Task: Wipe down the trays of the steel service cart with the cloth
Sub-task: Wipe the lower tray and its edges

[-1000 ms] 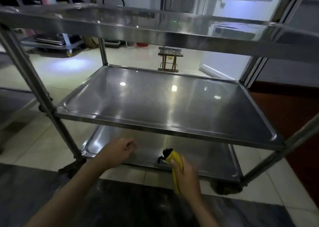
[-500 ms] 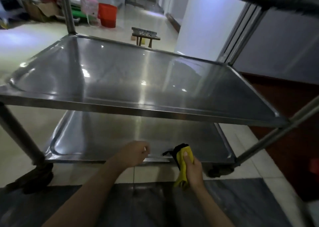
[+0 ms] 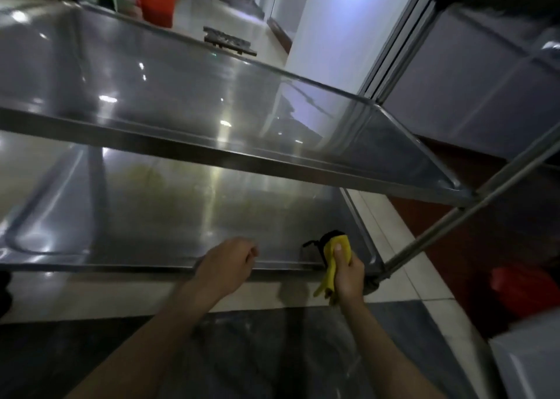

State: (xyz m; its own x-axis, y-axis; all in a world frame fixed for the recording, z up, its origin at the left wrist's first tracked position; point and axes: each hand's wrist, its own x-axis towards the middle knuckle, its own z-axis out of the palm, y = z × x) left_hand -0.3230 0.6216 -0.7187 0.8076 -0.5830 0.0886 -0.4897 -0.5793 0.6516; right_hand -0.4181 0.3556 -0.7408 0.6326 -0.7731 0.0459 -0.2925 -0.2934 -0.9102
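Observation:
The steel service cart fills the view, with its middle tray (image 3: 181, 95) above and its bottom tray (image 3: 188, 213) below. My right hand (image 3: 348, 273) grips a yellow and black cloth (image 3: 331, 253) at the bottom tray's front right corner, thumb pressed on top of it. My left hand (image 3: 225, 265) hangs over the bottom tray's front rim with loosely curled fingers and holds nothing. The cart's top tray shows only as a dark edge at the upper right.
A slanted cart leg (image 3: 472, 213) rises at the right. A red bucket (image 3: 157, 0) and a small dark stool (image 3: 228, 41) stand on the floor beyond. A red object (image 3: 524, 289) lies at the right on dark flooring.
The view has dropped and moved closer to the cart, so the top tray has left the frame. Both hands stay at the bottom tray's front edge, the cloth still gripped.

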